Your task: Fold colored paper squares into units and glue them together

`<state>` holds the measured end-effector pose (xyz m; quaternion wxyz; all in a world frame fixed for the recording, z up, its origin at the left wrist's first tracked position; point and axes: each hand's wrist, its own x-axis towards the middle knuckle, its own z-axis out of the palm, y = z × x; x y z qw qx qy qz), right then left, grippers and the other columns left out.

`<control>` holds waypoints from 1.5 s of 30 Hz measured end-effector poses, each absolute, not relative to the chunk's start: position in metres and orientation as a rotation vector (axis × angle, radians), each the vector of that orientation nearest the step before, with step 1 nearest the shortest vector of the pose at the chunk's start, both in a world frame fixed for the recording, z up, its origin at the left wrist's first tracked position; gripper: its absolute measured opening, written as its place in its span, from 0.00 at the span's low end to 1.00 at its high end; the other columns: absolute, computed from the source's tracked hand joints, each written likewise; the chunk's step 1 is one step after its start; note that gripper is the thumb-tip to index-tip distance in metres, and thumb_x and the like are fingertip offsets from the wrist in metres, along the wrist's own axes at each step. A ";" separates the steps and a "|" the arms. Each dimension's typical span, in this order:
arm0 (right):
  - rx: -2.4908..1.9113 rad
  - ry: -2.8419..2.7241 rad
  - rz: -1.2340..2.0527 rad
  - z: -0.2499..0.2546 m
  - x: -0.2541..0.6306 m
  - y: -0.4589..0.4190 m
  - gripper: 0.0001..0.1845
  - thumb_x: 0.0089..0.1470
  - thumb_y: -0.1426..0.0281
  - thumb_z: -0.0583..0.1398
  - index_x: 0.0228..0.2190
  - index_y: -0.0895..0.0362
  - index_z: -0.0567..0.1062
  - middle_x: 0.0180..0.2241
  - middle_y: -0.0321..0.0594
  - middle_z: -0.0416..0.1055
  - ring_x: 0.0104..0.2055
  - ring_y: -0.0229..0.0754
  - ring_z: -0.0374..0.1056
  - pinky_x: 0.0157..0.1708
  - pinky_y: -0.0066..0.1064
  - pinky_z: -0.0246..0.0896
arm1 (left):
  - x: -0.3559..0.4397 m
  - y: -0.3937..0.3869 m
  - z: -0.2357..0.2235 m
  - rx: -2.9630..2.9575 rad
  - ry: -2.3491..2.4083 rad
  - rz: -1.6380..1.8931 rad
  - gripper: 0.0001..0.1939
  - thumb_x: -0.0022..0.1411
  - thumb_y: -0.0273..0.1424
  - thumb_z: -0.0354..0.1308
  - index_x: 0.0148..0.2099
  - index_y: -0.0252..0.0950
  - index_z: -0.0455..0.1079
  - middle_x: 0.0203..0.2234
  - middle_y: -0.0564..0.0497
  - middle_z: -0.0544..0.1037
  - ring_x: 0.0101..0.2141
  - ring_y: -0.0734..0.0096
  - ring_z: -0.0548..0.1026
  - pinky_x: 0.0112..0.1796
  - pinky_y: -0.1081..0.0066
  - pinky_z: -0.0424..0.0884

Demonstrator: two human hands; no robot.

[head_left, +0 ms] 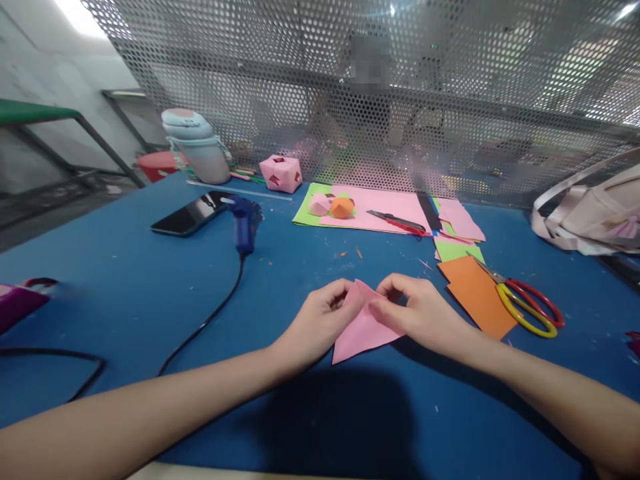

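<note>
Evidently, we have one pink paper sheet (357, 339) partly folded at our centre, its lower edge loose; whether more folding remains, we cannot tell. Our left hand (317, 319) and right hand (425, 312) pinch its two sides, fingers nearly closed. Already shaped on the blue bench (135, 293): one pink boxy paper form (286, 179) and two small peaked paper pieces, pink (319, 205) and orange (342, 208), at 11 o'clock; we count one blue glue gun (244, 230) at 10, one pair of red-and-yellow-handled scissors (524, 316) at 3

Bare left forearm (165, 410), bare right forearm (560, 393), both tapering smoothly, ungloved left grip (323, 321), ungloved right grip (425, 313), slender fingers (393, 313)
</note>
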<state>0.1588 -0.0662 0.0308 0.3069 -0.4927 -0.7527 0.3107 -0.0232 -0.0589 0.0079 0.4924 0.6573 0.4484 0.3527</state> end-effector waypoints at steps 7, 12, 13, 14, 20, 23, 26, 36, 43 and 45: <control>-1.294 -1.939 0.964 0.027 0.160 -0.065 0.06 0.50 0.68 0.59 0.24 0.56 0.71 0.24 0.34 0.69 0.26 0.35 0.62 0.24 0.26 0.56 | -0.025 -0.058 0.007 1.550 1.073 0.917 0.12 0.60 0.38 0.53 0.36 0.34 0.71 0.29 0.53 0.73 0.31 0.73 0.69 0.32 0.76 0.65; -1.289 -1.935 1.038 0.026 0.159 -0.064 0.08 0.52 0.66 0.58 0.25 0.56 0.72 0.24 0.34 0.70 0.26 0.35 0.63 0.25 0.27 0.57 | -0.024 -0.058 0.007 1.580 1.095 0.885 0.12 0.60 0.37 0.54 0.34 0.33 0.71 0.28 0.52 0.74 0.31 0.73 0.69 0.33 0.75 0.65; -1.290 -1.921 1.022 0.025 0.159 -0.064 0.07 0.52 0.67 0.58 0.26 0.56 0.72 0.24 0.34 0.70 0.26 0.35 0.62 0.25 0.26 0.57 | -0.023 -0.058 0.007 1.579 1.085 0.874 0.12 0.60 0.37 0.54 0.35 0.33 0.71 0.29 0.52 0.74 0.31 0.72 0.69 0.33 0.75 0.65; -1.295 -1.905 1.000 0.023 0.159 -0.063 0.06 0.52 0.68 0.58 0.26 0.56 0.72 0.24 0.34 0.70 0.26 0.35 0.62 0.25 0.26 0.56 | -0.023 -0.057 0.007 1.574 1.075 0.862 0.12 0.60 0.37 0.54 0.35 0.33 0.71 0.29 0.52 0.74 0.31 0.72 0.69 0.33 0.75 0.65; -1.260 -1.858 0.996 0.015 0.163 -0.058 0.06 0.51 0.68 0.59 0.26 0.57 0.73 0.24 0.34 0.70 0.26 0.34 0.61 0.25 0.26 0.55 | -0.023 -0.055 0.005 1.566 1.112 0.797 0.11 0.58 0.37 0.55 0.32 0.33 0.69 0.25 0.54 0.70 0.28 0.75 0.66 0.30 0.76 0.62; -1.229 -1.861 1.043 0.013 0.165 -0.056 0.06 0.51 0.68 0.59 0.27 0.57 0.74 0.25 0.34 0.70 0.27 0.34 0.61 0.25 0.26 0.56 | -0.023 -0.055 0.004 1.564 1.110 0.788 0.11 0.57 0.36 0.55 0.31 0.33 0.69 0.25 0.55 0.69 0.28 0.75 0.66 0.29 0.76 0.61; -1.207 -1.862 1.106 0.012 0.166 -0.056 0.05 0.50 0.68 0.60 0.27 0.57 0.73 0.24 0.32 0.68 0.26 0.33 0.60 0.25 0.25 0.55 | -0.022 -0.054 0.005 1.573 1.114 0.781 0.10 0.57 0.35 0.54 0.30 0.32 0.68 0.24 0.55 0.69 0.27 0.76 0.65 0.28 0.76 0.61; -1.200 -1.846 1.204 0.005 0.169 -0.050 0.05 0.50 0.68 0.61 0.29 0.57 0.75 0.26 0.33 0.69 0.27 0.33 0.61 0.27 0.25 0.56 | -0.022 -0.053 0.005 1.599 1.119 0.747 0.08 0.56 0.33 0.54 0.31 0.33 0.69 0.24 0.54 0.71 0.27 0.76 0.65 0.26 0.77 0.61; -1.178 -1.887 1.082 0.006 0.169 -0.056 0.06 0.52 0.68 0.59 0.30 0.58 0.74 0.25 0.34 0.69 0.27 0.33 0.62 0.27 0.26 0.57 | -0.025 -0.052 0.007 1.549 1.073 0.718 0.07 0.55 0.33 0.55 0.31 0.33 0.69 0.25 0.54 0.71 0.27 0.76 0.66 0.26 0.78 0.62; -1.125 -1.950 0.957 0.006 0.168 -0.056 0.03 0.52 0.71 0.59 0.29 0.58 0.73 0.25 0.34 0.68 0.27 0.33 0.62 0.27 0.26 0.57 | -0.025 -0.052 0.007 1.526 1.075 0.713 0.08 0.55 0.34 0.55 0.31 0.33 0.69 0.24 0.55 0.71 0.26 0.76 0.66 0.25 0.78 0.61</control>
